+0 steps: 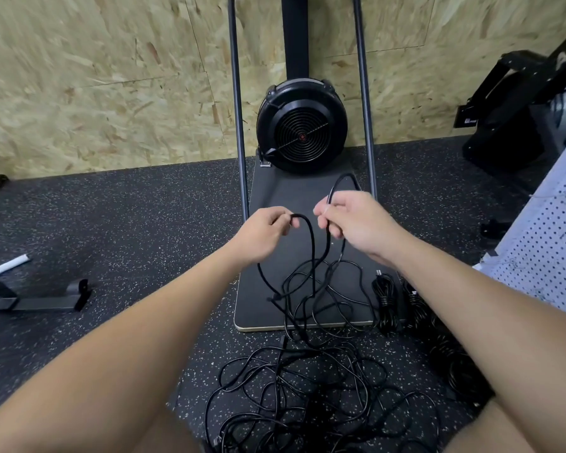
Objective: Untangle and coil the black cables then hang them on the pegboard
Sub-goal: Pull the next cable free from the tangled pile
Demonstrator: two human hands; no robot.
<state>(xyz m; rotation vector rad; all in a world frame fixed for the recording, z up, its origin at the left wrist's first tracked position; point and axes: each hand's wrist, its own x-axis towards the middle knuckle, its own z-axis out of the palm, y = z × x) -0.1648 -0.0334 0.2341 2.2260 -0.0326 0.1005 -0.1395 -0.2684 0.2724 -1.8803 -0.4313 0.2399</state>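
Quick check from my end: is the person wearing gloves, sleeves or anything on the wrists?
No. The left hand and right hand are bare, with no gloves, rings, watch or bands visible. Both forearms are uncovered as far as the frame shows, with no sleeve edge in view.

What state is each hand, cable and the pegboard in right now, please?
left hand: pinching a loop of the black cable
right hand: gripping the same cable, held off the floor
tangled cables: loose heap on the floor
coiled cables: bundled, lying on the floor
pegboard: no cables on the visible part
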